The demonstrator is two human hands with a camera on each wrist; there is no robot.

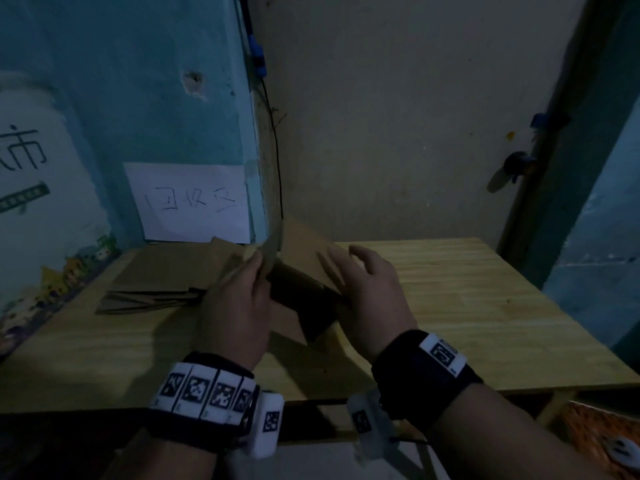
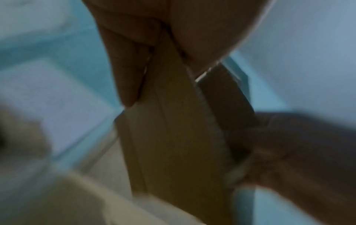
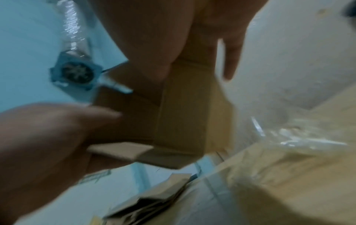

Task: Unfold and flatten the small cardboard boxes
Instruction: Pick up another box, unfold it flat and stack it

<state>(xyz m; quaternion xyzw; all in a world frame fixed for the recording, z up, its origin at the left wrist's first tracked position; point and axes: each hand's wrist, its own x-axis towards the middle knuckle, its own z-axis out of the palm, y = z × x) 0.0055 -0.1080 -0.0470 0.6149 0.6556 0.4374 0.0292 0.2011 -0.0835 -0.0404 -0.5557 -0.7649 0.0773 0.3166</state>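
A brown cardboard box (image 1: pixel 301 292), partly opened out, is held above the wooden table (image 1: pixel 467 292) between both hands. My left hand (image 1: pixel 258 263) pinches one raised flap (image 1: pixel 275 242) between thumb and fingers; the left wrist view shows that grip on the cardboard panel (image 2: pixel 173 121). My right hand (image 1: pixel 346 268) lies against the box's right side with its fingers straight and spread. In the right wrist view those fingers (image 3: pixel 232 57) run along the cardboard (image 3: pixel 185 106), with the left hand (image 3: pixel 48 144) at the lower left. The box's far side is hidden.
A pile of flattened cardboard (image 1: pixel 162 278) lies at the table's left, under a white handwritten sheet (image 1: pixel 188 202) on the blue wall. A black cable (image 1: pixel 276 150) hangs in the corner behind the box. Bare tabletop stretches right; its front edge is just beyond my wrists.
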